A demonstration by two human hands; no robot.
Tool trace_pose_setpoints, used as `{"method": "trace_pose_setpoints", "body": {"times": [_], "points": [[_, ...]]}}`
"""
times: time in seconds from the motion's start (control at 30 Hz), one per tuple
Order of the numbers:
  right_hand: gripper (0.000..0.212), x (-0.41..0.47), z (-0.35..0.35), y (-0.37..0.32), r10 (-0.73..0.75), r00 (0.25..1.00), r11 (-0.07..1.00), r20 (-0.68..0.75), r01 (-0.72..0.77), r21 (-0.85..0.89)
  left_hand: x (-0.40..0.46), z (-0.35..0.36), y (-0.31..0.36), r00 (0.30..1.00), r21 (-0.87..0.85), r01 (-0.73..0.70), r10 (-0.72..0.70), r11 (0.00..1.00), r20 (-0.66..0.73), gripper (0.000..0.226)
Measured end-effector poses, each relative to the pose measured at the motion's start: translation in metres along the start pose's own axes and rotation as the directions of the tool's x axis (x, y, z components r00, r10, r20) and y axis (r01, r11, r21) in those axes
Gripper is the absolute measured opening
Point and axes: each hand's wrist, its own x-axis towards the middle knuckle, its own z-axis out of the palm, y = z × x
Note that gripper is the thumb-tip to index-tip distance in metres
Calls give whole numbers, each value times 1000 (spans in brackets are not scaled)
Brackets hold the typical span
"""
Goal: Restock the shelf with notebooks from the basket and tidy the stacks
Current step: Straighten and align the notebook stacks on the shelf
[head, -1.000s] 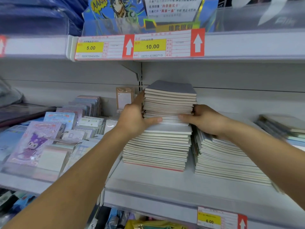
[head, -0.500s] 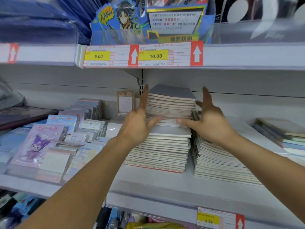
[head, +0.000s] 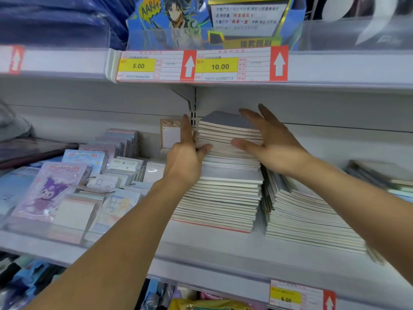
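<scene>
A tall stack of grey-covered notebooks stands in the middle of the white shelf, its upper batch set back a little from the lower part. My left hand lies flat against the upper batch's left side, fingers straight, thumb on its front edge. My right hand is spread wide over the upper batch's right side and top, fingers apart. A lower, slanting stack of notebooks leans right beside the tall one. The basket is out of sight.
Packaged character notepads and ring-bound cards fill the shelf to the left. More notebooks lie at the far right. The shelf above carries price tags and a blue display box. Another price tag marks the edge below.
Both hands have let go of the upper batch and opened flat. The right hand rose from the batch's front edge to its top and side; the left slid up along the left side.
</scene>
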Motion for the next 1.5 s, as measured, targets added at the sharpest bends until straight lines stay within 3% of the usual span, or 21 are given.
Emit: {"method": "trace_pose_setpoints", "body": {"times": [0.03, 0.1, 0.17, 0.2, 0.27, 0.4, 0.53, 0.6, 0.67, 0.77, 0.83, 0.9, 1.03, 1.1, 1.17, 1.2, 1.3, 1.43, 1.5], "points": [[80, 2, -3, -5, 61, 998, 997, -24, -59, 56, 2, 0, -1, 1000, 19, 6, -6, 1000, 22, 73], [85, 9, -2, -8, 249, 968, 903, 24, -241, 356, 5, 0, -2, 998, 69, 16, -21, 997, 65, 77], [77, 14, 7, -4, 295, 922, 603, 250, -382, 701, 5, 1, -1, 996, 141, -5, -8, 990, 93, 88], [68, 17, 11, 0, 283, 904, 465, 321, -422, 778, 4, 2, 0, 996, 169, -18, 3, 985, 85, 92], [61, 22, 16, 3, 310, 882, 333, 355, -451, 828, 0, 3, 1, 999, 183, -22, 16, 983, 33, 102], [73, 27, 18, 7, 341, 861, 179, 377, -453, 873, -1, 4, 1, 999, 126, -29, 31, 992, -9, 107], [81, 22, 19, 20, 370, 837, 15, 403, -439, 899, -3, -1, 6, 996, 14, -47, 46, 999, 79, 100], [90, 24, 18, 25, 333, 847, 22, 414, -446, 895, 6, 1, 19, 984, -153, 117, -93, 981, 154, 88], [90, 27, 17, 24, 315, 840, 12, 442, -469, 883, 18, 14, 32, 969, -355, 246, -232, 902, 81, 77], [100, 35, 23, 25, 343, 823, -56, 452, -463, 885, 17, 34, 43, 970, -472, 152, -224, 868, -98, 77], [124, 44, 32, 29, 360, 818, -110, 448, -439, 892, 16, 39, 41, 969, -455, 130, -210, 881, -129, 83], [134, 54, 43, 41, 374, 817, -109, 438, -431, 896, 18, 40, 37, 966, -437, 143, -222, 888, -135, 86], [106, 61, 48, 42, 390, 821, -41, 416, -436, 899, 20, 40, 46, 949, -365, 205, -276, 908, -153, 78], [99, 61, 48, 39, 454, 798, 6, 396, -447, 895, 23, 38, 56, 891, -539, 283, -425, 794, -159, 67], [111, 62, 46, 30, 474, 792, -4, 385, -435, 900, 28, 34, 64, 803, -731, 308, -578, 609, -144, 58], [116, 60, 44, 25, 472, 792, -8, 387, -435, 900, 30, 34, 65, 782, -767, 304, -607, 565, -138, 55], [103, 63, 45, 25, 479, 805, 44, 351, -421, 906, 31, 35, 64, 777, -745, 328, -614, 581, -137, 53], [110, 65, 49, 29, 513, 791, 103, 334, -443, 891, 31, 36, 59, 786, -702, 348, -601, 622, -143, 50], [103, 66, 47, 27, 503, 786, 86, 358, -458, 885, 31, 36, 59, 775, -729, 327, -612, 601, -157, 51]]}}
